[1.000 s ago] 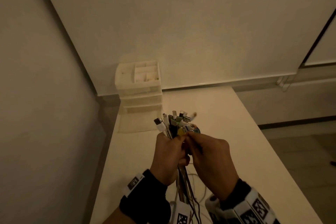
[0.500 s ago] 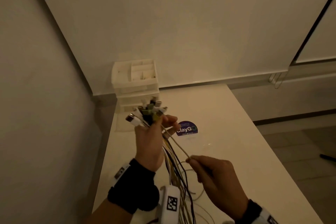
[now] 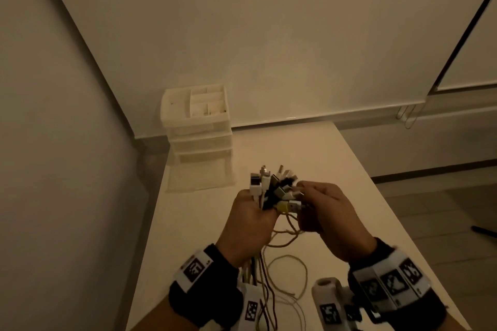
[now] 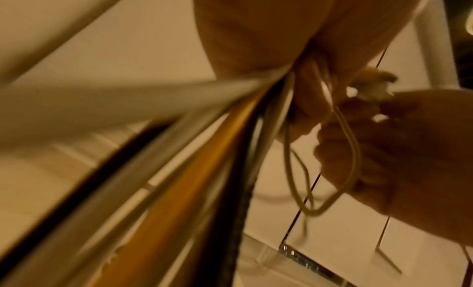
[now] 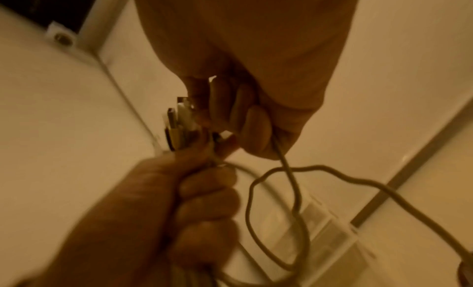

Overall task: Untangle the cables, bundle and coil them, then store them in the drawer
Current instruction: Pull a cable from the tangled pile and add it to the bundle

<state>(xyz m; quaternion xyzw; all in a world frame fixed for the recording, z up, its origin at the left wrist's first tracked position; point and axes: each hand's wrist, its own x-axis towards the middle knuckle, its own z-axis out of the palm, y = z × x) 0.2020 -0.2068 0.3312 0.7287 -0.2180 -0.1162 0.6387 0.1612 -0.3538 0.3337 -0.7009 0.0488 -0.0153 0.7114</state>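
Cables: a bunch of cables (image 3: 271, 193) is held above the table (image 3: 349, 169), the plug ends gathered together at the top and fanned out, the cords left hanging below the fist onto the surface. The ends are probably kept level so that the lengths can be bundled evenly.

Left hand: the left hand (image 3: 248, 226) is wrapped in a fist round the bunch just under the plugs; it serves as the anchor.

Right hand: the right hand (image 3: 326, 219) is closed with curled fingers on a thin beige cord (image 5: 289, 170) beside the plugs, its fingertips touching the connectors. A plug appears to be brought up to join the others.

Loose cord: loops of the beige cord are seen hanging below both hands and lying on the table, not yet coiled.

Drawer unit: a white drawer unit (image 3: 199, 126) stands at the far left corner of the table, well apart from the hands; its lowest drawer (image 3: 200, 174) is pulled out, presumably to receive the bundle.

Stage: gathering is judged to be under way; coiling and storing are not yet done.
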